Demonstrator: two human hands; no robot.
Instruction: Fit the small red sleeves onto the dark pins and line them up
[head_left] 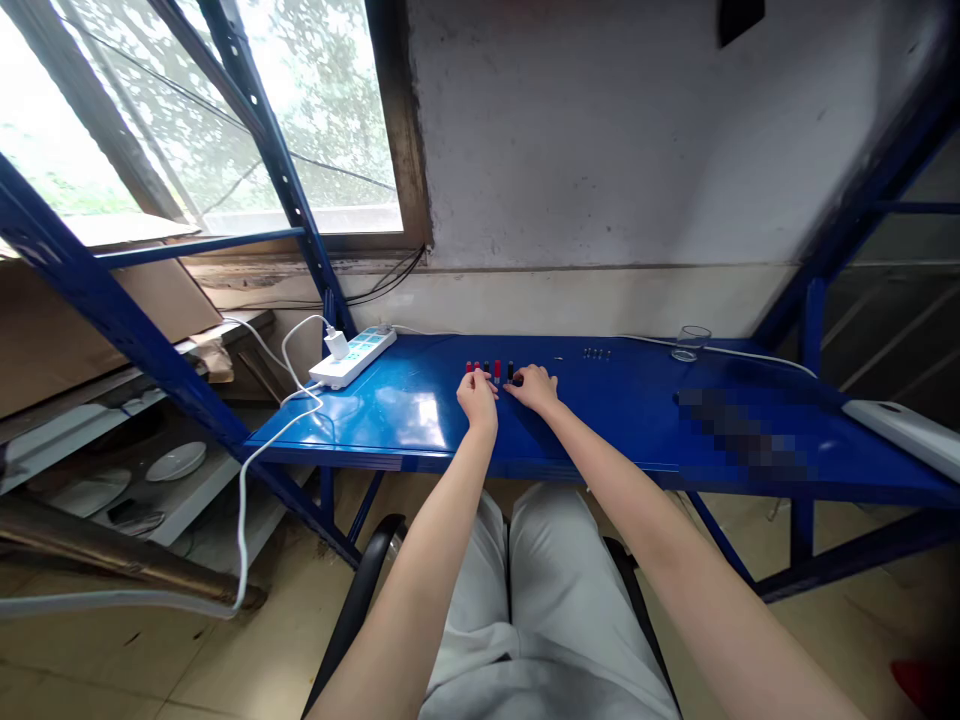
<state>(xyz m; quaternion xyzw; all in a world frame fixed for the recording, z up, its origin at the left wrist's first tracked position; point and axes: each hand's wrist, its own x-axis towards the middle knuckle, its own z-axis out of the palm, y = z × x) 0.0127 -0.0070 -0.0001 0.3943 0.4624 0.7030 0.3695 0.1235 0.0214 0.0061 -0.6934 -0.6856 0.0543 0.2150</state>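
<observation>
A row of small red and black cylinders stands on the blue table [600,420]; their exact kind is too small to tell. The red cylinder [497,368] is in the gap between my hands, and a black cylinder [511,369] rises just beyond my right fingertips. My left hand [477,400] is closed in front of the left end of the row, fingers curled together; whatever they may hold is hidden. At the fingertips of my right hand [535,388], which is bent and closed, a small black piece [517,380] shows.
Several tiny metal parts [597,353] lie behind and right of my hands. A clear glass [690,343] stands at the back right. On the left a white power strip [354,357] trails its cable over the table edge. Blue posts frame both sides.
</observation>
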